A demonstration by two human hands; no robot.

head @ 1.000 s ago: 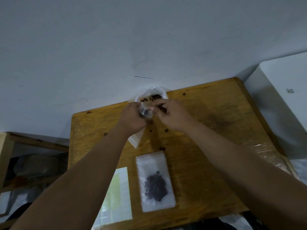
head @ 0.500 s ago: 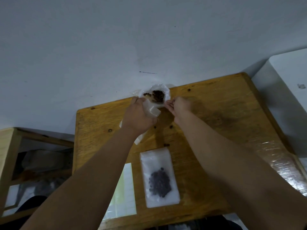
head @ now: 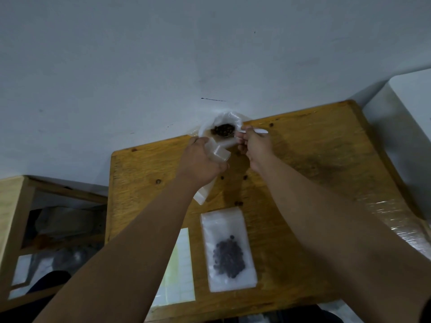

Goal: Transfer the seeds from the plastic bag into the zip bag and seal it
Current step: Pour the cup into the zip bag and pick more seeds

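Seeds (head: 222,130) lie in a dark heap inside the crumpled plastic bag (head: 229,117), at the far edge of the wooden table (head: 314,159) in the upper middle of the frame. Just below it, the left hand (head: 200,160) is curled round a clear zip bag (head: 220,153), whose lower end hangs out under the wrist. The right hand (head: 256,146) pinches a white spoon (head: 260,131) whose far end meets the plastic bag's mouth. At lower centre, a second clear pouch (head: 224,222) holding dark seeds lies flat beside a sheet of labels (head: 182,271).
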